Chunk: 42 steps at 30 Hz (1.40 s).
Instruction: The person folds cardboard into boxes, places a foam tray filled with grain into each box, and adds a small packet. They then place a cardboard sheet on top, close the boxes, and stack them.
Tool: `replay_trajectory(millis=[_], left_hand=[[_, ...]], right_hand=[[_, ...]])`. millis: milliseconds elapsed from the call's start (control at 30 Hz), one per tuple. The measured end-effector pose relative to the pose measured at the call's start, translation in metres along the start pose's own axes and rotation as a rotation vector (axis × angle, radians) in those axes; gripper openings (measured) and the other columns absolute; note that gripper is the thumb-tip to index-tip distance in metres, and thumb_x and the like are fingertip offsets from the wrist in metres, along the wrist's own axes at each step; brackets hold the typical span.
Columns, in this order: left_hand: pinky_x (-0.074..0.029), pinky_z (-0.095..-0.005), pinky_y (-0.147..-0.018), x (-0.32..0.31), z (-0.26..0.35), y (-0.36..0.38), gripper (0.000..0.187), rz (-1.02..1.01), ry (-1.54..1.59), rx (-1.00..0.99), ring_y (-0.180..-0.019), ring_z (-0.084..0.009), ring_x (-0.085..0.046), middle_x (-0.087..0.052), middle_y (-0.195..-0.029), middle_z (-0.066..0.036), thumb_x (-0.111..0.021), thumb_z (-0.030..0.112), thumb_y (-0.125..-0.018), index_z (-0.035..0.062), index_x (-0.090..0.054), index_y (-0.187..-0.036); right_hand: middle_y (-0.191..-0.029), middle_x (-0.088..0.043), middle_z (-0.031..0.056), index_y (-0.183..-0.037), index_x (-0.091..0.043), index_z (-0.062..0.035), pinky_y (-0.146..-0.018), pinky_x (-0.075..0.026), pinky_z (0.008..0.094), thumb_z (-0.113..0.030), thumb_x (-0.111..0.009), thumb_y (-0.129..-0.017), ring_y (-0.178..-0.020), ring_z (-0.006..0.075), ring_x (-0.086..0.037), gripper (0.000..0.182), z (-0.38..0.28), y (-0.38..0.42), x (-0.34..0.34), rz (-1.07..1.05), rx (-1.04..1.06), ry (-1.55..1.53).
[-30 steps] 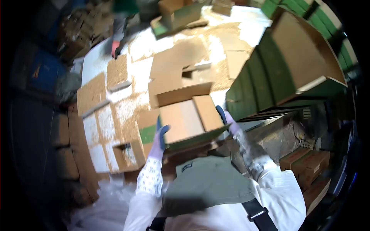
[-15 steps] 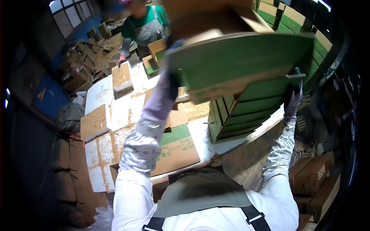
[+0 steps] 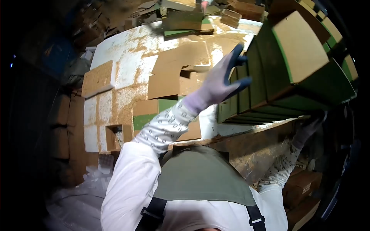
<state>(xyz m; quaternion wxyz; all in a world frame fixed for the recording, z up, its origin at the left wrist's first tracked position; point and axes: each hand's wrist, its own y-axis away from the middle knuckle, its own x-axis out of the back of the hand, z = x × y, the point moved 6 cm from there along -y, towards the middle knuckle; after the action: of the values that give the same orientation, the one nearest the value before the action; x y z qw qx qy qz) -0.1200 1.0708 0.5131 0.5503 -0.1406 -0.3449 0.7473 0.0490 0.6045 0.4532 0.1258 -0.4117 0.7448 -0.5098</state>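
My left hand (image 3: 219, 82), in a lavender glove with dark blue fingers, is raised over the table with thumb and fingers apart and nothing between them. Just right of it, a green-and-tan cardboard box (image 3: 300, 46) sits tilted on a stack of green cartons (image 3: 235, 109). My right hand (image 3: 311, 125) is low at the right, close under the lower edge of that box; its fingers are dark and blurred. Left of the stack lie brown cardboard sheets (image 3: 165, 82) and a flat green-and-tan carton (image 3: 146, 121), partly behind my left forearm.
The white table (image 3: 127, 69) is strewn with sawdust-like crumbs. A crumb-covered slab (image 3: 98, 79) lies at its left edge, a small open box (image 3: 115, 136) at the near left. Flat green cartons (image 3: 183, 23) are piled at the far side. Brown boxes (image 3: 302, 186) stand low at the right.
The box that was up in front of me now rests on the stack at the right. My left hand has come off it. My right hand is lower, and the view has tilted down.
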Motion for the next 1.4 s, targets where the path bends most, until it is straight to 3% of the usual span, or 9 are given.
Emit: replay_trajectory(millis=[200,400,600,800,1067,1200,1267,1333,1400], left_hand=[[-0.016,-0.0545,-0.116,0.145,-0.142,0.385,0.111,-0.903,-1.2,1.124,-0.143,-0.0436,-0.018,-0.019,-0.155,-0.026,-0.075,0.063,-0.065,0.0151,-0.026,-0.152],[-0.037,-0.0463,-0.107,0.189,-0.136,0.465,0.087,-0.941,-1.12,0.971,-0.134,-0.042,-0.038,-0.032,-0.151,-0.024,-0.07,0.048,-0.08,0.018,-0.029,-0.15],[-0.053,-0.0373,-0.065,0.228,-0.01,0.315,0.031,-0.754,-1.083,0.551,-0.081,-0.0238,-0.066,-0.066,-0.093,-0.008,-0.061,0.033,-0.089,0.0105,-0.057,-0.109],[-0.049,-0.0387,-0.059,0.247,-0.015,0.272,0.023,-0.701,-1.07,0.605,-0.068,-0.0264,-0.064,-0.061,-0.071,-0.011,-0.058,0.034,-0.092,0.0114,-0.057,-0.09],[-0.05,-0.0418,-0.065,0.249,-0.029,0.265,0.034,-0.539,-1.048,0.84,-0.072,-0.0302,-0.065,-0.064,-0.075,-0.012,-0.059,0.045,-0.087,0.0115,-0.063,-0.084],[-0.051,-0.0409,-0.066,0.254,-0.038,0.252,0.036,-0.196,-1.126,1.045,-0.074,-0.0298,-0.066,-0.067,-0.08,-0.009,-0.063,0.046,-0.081,0.0108,-0.065,-0.078],[-0.051,-0.0379,-0.065,0.197,-0.074,0.261,0.027,-0.364,-0.981,0.944,-0.075,-0.0267,-0.067,-0.066,-0.075,-0.009,-0.064,0.04,-0.08,0.0122,-0.065,-0.081],[-0.051,-0.0356,-0.068,0.164,-0.125,0.311,0.015,-0.671,-1.071,0.616,-0.076,-0.0238,-0.066,-0.063,-0.072,-0.006,-0.062,0.03,-0.082,0.0151,-0.065,-0.083],[-0.05,-0.0384,-0.088,0.167,-0.094,0.287,0.03,-0.656,-1.242,-0.024,-0.099,-0.0227,-0.06,-0.06,-0.099,-0.005,-0.059,0.022,-0.082,0.0179,-0.064,-0.112]], right_hand=[[-0.138,-0.048,0.0225,-0.133,-0.048,0.0032,-0.108,-0.038,0.0449,-0.025,-0.068,-0.084,-0.128,0.0393,-0.047,0.059,-0.207,0.135,-0.006,-0.287,0.197,-0.47],[-0.131,-0.051,0.0249,-0.129,-0.052,0.0028,-0.105,-0.039,0.0436,-0.019,-0.071,-0.083,-0.123,0.0412,-0.048,0.055,-0.319,0.271,-0.138,-1.541,0.075,-0.479],[-0.091,-0.058,0.0094,-0.098,-0.051,0.002,-0.077,-0.049,0.0301,-0.015,-0.066,-0.091,-0.078,0.017,-0.057,0.024,-0.281,0.275,-0.22,-1.046,-0.744,-0.63],[-0.076,-0.043,0.0011,-0.087,-0.051,-0.0021,-0.062,-0.041,0.0293,-0.032,-0.093,-0.063,-0.066,0.0133,-0.042,0.057,-0.349,0.232,-0.284,-0.503,-0.412,-0.387],[-0.058,-0.045,-0.0027,-0.065,-0.044,-0.0117,-0.048,-0.044,0.0235,-0.013,-0.08,-0.08,-0.048,0.0067,-0.044,0.04,-0.342,0.312,-0.319,-1.042,-1.049,-0.785],[-0.066,-0.053,0.006,-0.079,-0.055,-0.0027,-0.061,-0.051,0.0347,-0.012,-0.075,-0.071,-0.06,0.0168,-0.055,0.024,-0.389,0.251,-0.26,-1.502,-0.003,-0.397],[-0.112,-0.063,0.0139,-0.111,-0.064,-0.0079,-0.089,-0.049,0.0416,-0.026,-0.074,-0.073,-0.102,0.0346,-0.061,0.044,-0.457,0.275,-0.24,-1.88,0.521,-0.272],[-0.121,-0.059,0.0145,-0.115,-0.064,-0.0094,-0.098,-0.045,0.0386,-0.023,-0.067,-0.078,-0.111,0.0312,-0.058,0.04,-0.43,0.349,-0.241,-2.143,0.962,-0.2],[-0.132,-0.055,0.0127,-0.115,-0.065,-0.0112,-0.105,-0.039,0.0423,-0.019,-0.061,-0.082,-0.122,0.0317,-0.051,0.034,-0.383,0.328,-0.249,-1.888,0.773,-0.597]])
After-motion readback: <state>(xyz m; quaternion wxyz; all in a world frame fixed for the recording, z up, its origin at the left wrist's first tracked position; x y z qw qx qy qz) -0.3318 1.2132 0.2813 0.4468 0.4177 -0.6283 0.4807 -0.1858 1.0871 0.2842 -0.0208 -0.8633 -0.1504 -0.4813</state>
